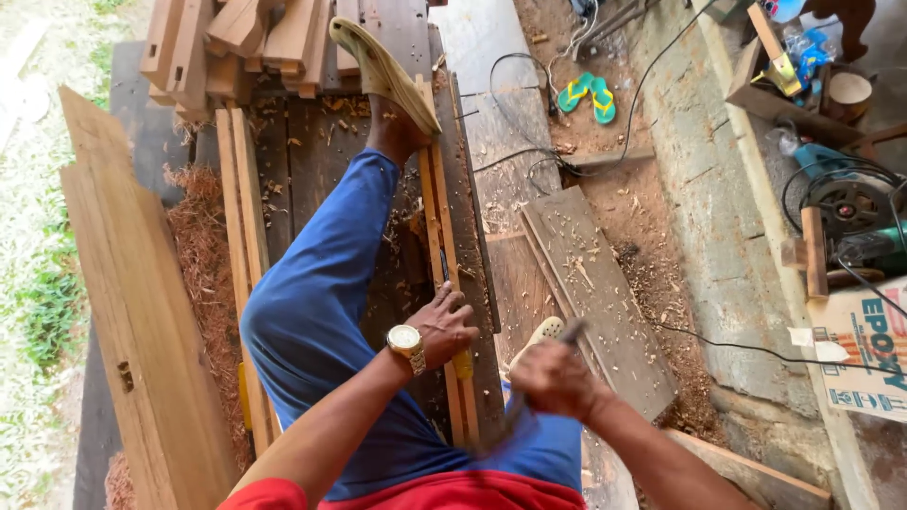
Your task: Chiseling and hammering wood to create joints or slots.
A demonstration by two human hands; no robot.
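Fingers (452, 304) of the left hand (442, 326), a gold-coloured round wristwatch (406, 342) at its wrist, curl downward and press on a narrow pale wooden strip (436, 247) that runs lengthwise along a dark, weathered plank workbench (312, 161) littered with curled shavings. Beneath those fingers sits a slim tool with a yellow handle (462, 363), its dark shaft lying against the strip; whether they fully grip it cannot be told. The right hand (556, 380) is clenched tight around a motion-blurred dark hammer-like tool (525, 404), held just right of the strip and near the left hand. A leg in smooth blue trousers (316, 302) stretches across the bench, its tan rubber sandal (383, 74) propped on the strip's far end. Broad, rough-sawn pale boards (142, 312) lean at left beside reddish sawdust (200, 236). Green-and-yellow flip-flops (588, 95) lie well apart on the dirt floor.
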